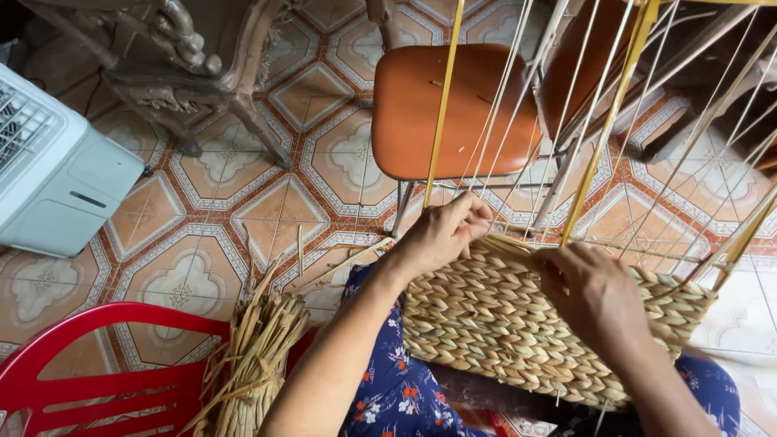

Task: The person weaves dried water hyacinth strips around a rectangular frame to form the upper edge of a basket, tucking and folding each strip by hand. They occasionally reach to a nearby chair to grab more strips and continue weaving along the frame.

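Observation:
A half-woven straw basket (502, 324) rests on my lap, its braided wall facing me. Thin pale upright strands (518, 97) and yellow ribs (603, 129) rise from its rim. My left hand (441, 235) pinches a straw strand at the basket's upper left rim, fingers closed on it. My right hand (595, 295) lies over the top edge at the right, gripping the woven rim, fingers curled out of sight.
A bundle of dried straw (255, 356) leans on a red plastic chair (97, 372) at lower left. An orange-seated chair (453, 109) stands ahead on the patterned tile floor (202, 210). A white appliance (57, 170) sits at left, carved wooden furniture (186, 57) behind.

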